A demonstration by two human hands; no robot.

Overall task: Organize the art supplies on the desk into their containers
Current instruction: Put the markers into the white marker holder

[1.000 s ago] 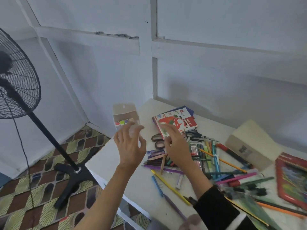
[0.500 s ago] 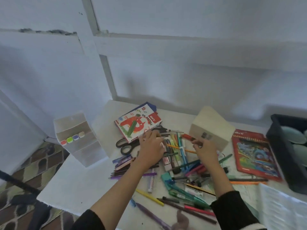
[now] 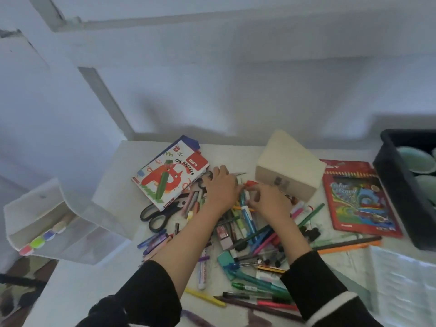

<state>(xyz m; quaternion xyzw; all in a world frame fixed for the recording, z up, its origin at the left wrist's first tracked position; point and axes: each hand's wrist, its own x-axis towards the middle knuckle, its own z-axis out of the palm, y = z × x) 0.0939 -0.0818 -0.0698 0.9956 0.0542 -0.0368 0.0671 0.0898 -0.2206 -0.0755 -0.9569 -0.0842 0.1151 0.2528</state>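
Gathering from the jumbled heap of coloured pens and markers (image 3: 238,232) mid-desk, your left hand (image 3: 221,190) lies over it, grip unclear; your right hand (image 3: 269,204) seemingly pinches a teal-blue plastic pen (image 3: 247,214), sorting for the white tiered plastic organiser (image 3: 35,215) standing at left.

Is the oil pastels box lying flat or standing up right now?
Flat: the oil pastels box lies printed cover up on the desk, beside the left hand.
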